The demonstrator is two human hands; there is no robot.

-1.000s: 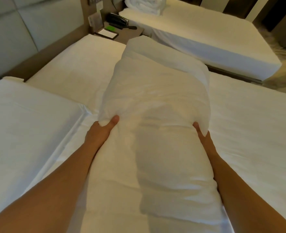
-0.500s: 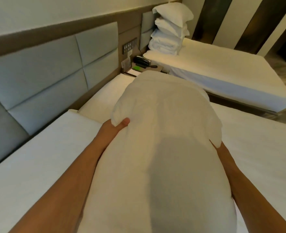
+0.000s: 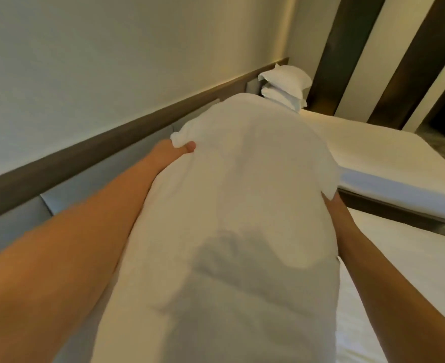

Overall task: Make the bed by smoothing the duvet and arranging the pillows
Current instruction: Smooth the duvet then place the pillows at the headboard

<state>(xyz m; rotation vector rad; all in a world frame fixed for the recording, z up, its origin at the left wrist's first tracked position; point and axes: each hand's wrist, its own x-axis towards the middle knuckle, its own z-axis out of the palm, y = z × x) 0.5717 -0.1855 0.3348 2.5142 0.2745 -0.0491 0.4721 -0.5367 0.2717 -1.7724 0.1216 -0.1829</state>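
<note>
A large white pillow point(image 3: 245, 205) fills the middle of the view, held up in front of me with its long axis pointing away. My left hand point(image 3: 171, 153) grips its left edge near the far corner, thumb on top. On the right edge my right hand point(image 3: 333, 205) clasps it, fingers hidden under the fabric. The white sheet of the bed point(image 3: 409, 279) below shows only at the lower right; the pillow hides the rest.
A grey padded headboard point(image 3: 85, 189) with a dark wooden rail point(image 3: 111, 137) runs along the left wall. A second bed point(image 3: 378, 153) lies beyond on the right, with a stack of white pillows point(image 3: 285, 87) at its head. Dark and light striped panels stand behind it.
Both hands have lifted the pillow higher and toward the headboard. My view has tilted up, so the near bed and the nightstand have dropped out of sight.
</note>
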